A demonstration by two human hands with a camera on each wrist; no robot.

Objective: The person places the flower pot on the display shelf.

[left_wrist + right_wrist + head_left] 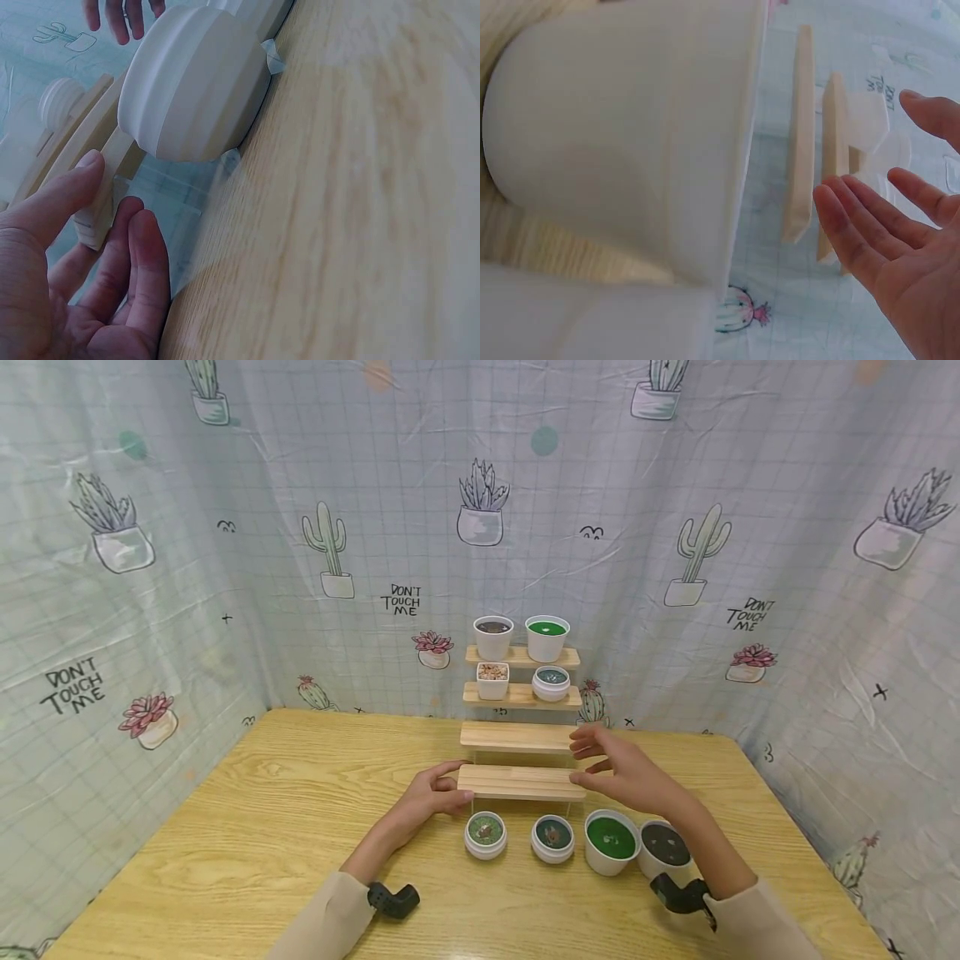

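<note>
A tiered wooden shelf stand [522,782] stands on the table, its lower two tiers bare. My left hand [427,796] grips the left end of the lowest tier; in the left wrist view the thumb [79,180] lies on the board's upper face, with fingers curled below. At the stand's right end is my right hand [622,767], its fingers spread. In the right wrist view that hand [900,240] shows an exposed palm holding nothing, fingertips near the tier edges. Several pots stand in front: a green speckled one [485,833], a dark blue-green one [553,837] and a bright green one [611,842].
A dark-filled pot [664,843] sits partly behind my right forearm. On the upper tiers are a brown-topped pot [493,640], a green one [547,639], a square pot of pebbles [492,681] and a small round blue one [551,684]. A cactus-print curtain [420,460] hangs behind.
</note>
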